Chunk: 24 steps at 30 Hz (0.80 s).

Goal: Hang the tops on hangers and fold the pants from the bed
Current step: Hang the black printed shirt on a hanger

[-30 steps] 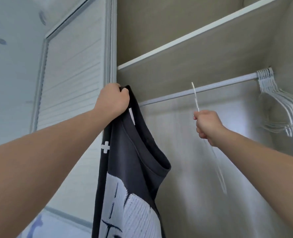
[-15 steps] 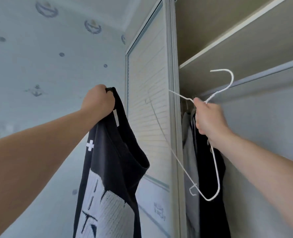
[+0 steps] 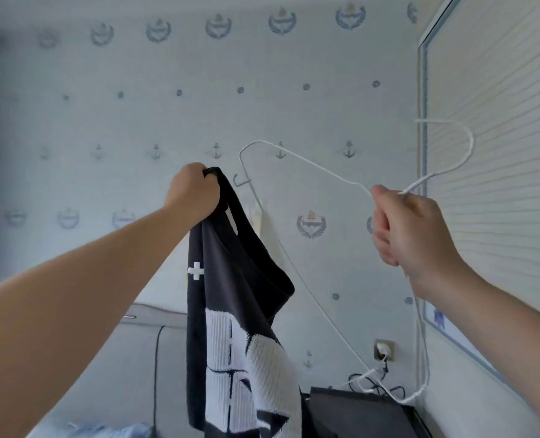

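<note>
My left hand (image 3: pixel 194 192) was fisted tight around the collar end of the black top (image 3: pixel 230 295), holding it up at about head height so the rest hung straight down, white graphic facing me. My right hand (image 3: pixel 410 229) was closed on the white wire hanger (image 3: pixel 297 165) just at the neck under the hook, hanger tilted, one shoulder end pointing toward the top but not touching it. The two were near each other, not yet joined.

Risks as I judged them:
- Collar was bunched in my fist, so the neck opening was closed. The hanger end could snag the fabric or go through an armhole instead of the neck.
- The wire looked thin and springy; pushing it in at this tilt could twist it in my fingers, since I gripped only at the neck.
- The small notch hook near the left shoulder of the hanger could catch the knit and pull a thread.
- The top hung from one point only. If I loosened the left hand to open the neck, it could slide off and drop toward the floor.
- The hanger's lower end hung down near the cables (image 3: pixel 379 384) by the wall socket (image 3: pixel 384 349); I couldn't tell if it touched them. Swinging it could hook a cable.
</note>
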{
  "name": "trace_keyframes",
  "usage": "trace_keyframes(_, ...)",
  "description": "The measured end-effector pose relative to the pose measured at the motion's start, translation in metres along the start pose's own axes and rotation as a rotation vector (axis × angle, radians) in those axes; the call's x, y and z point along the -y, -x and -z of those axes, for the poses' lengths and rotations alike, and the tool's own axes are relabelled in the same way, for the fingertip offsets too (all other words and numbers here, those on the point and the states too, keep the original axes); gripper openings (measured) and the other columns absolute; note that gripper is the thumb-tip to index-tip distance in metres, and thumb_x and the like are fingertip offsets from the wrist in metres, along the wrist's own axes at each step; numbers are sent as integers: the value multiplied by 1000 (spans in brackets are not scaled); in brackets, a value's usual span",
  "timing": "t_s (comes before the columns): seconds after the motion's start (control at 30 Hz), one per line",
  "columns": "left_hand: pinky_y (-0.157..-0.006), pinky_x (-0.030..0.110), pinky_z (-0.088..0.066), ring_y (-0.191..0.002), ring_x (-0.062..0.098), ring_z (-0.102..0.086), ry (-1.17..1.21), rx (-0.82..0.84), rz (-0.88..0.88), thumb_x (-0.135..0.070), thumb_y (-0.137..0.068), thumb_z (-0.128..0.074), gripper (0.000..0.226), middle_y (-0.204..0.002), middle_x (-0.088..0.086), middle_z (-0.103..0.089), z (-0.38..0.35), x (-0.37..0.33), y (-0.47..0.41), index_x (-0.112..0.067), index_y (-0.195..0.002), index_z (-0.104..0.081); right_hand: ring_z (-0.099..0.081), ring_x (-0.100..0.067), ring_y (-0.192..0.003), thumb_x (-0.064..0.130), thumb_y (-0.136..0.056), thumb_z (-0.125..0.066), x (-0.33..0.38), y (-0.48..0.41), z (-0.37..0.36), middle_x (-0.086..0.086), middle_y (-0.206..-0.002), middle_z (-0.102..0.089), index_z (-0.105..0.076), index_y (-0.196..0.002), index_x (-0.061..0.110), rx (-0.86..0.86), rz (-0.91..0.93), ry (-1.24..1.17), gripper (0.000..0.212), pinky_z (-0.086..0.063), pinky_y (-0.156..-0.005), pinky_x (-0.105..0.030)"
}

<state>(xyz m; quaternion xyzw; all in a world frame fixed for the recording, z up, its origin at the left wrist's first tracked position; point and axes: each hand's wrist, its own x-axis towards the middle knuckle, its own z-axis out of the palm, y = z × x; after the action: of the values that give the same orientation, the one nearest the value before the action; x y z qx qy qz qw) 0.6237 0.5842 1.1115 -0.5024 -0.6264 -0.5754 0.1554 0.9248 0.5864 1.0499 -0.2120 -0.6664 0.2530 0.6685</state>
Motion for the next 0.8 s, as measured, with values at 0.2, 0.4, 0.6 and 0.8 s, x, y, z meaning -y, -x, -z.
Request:
trace_keyframes(0.2,-54,30,-30,-59,21,-42,-152,80,85,-16,-94,-44,26,-64,2,-47,100,120,25,-12,-68,-48,-16,-24,-46,33,-101,-48,-29,74,-111,-19,-58,-16,-26,-54,16,197,-24,-122,55,-17,-42,-24)
trace_keyframes(0.4,-54,29,-35,-58,17,-46,-253,158,184,-17,-94,-47,24,-67,3,-55,184,236,87,-4,-82,-64,-20,-16,-41,32,-100,-49,-62,190,-227,-18,-51,-17,-29,-49,16,326,-191,-231,58,-20,-42,-22)
trace_keyframes(0.6,-60,29,-42,-63,20,-52,-259,257,391,-14,-91,-51,21,-65,-1,-62,245,362,185,-13,-82,-70,-21,-14,-40,40,-94,-49,-87,314,-313,3,-47,-25,-34,-48,21,437,-373,-314,52,-21,-40,-22)
trace_keyframes(0.8,-57,20,-43,-67,14,-58,-288,261,701,-14,-89,-51,23,-68,-9,-66,283,461,286,-21,-75,-69,-26,-14,-42,36,-105,-47,-103,413,-361,5,-45,-29,-37,-50,22,582,-513,-289,57,-26,-43,-19)
